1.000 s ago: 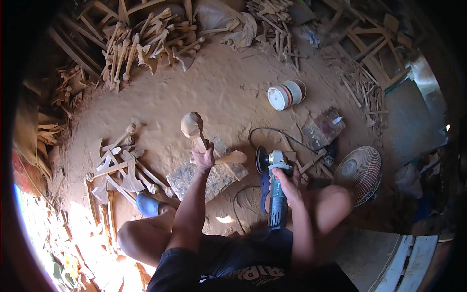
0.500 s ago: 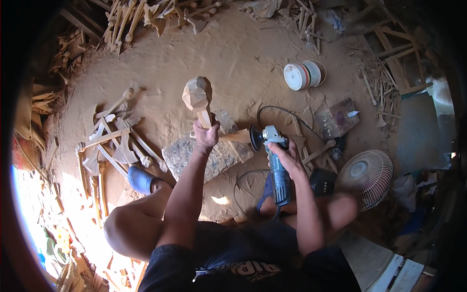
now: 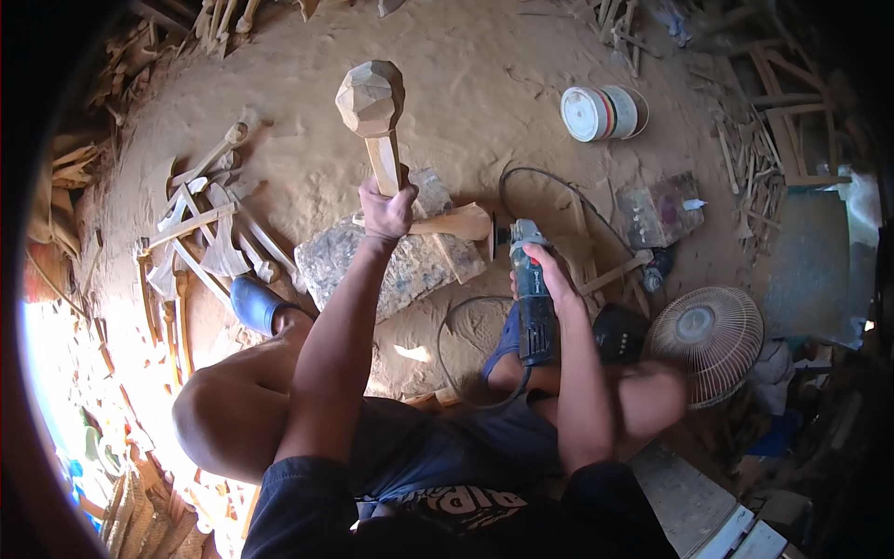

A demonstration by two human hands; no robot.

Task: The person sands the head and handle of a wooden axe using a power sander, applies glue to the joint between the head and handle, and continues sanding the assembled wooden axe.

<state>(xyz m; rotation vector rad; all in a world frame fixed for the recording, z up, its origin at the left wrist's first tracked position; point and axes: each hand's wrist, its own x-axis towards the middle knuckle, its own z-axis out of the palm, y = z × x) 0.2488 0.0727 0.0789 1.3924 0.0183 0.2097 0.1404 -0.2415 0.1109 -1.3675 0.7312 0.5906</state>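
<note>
wood club [image 3: 370, 98] with a round, many-faceted head, its squared neck clasped in the person's left grip [image 3: 387, 211]; the head points away from the body, over sandy ground [image 3: 466, 102]; a flared wooden arm [image 3: 456, 224] reaches rightward from that fist, above a mottled slab [image 3: 358, 279], though the fist hides whether club and arm are one piece; the arm's wide end is at the dark disc [image 3: 494, 238] of an angle grinder [image 3: 535, 317], and whether they touch cannot be told; the right grip [image 3: 556, 275] is wrapped around the angle grinder's upper body; the wood looks stiff, dry and fairly light, but top-heavy, so a firm hold on the neck just below the head should check any twist; dust may make its flat faces slippery; the flared end seems likeliest to chip, and fingers belong well away from it; the angle grinder seems dense and hard, best held round its body
</note>
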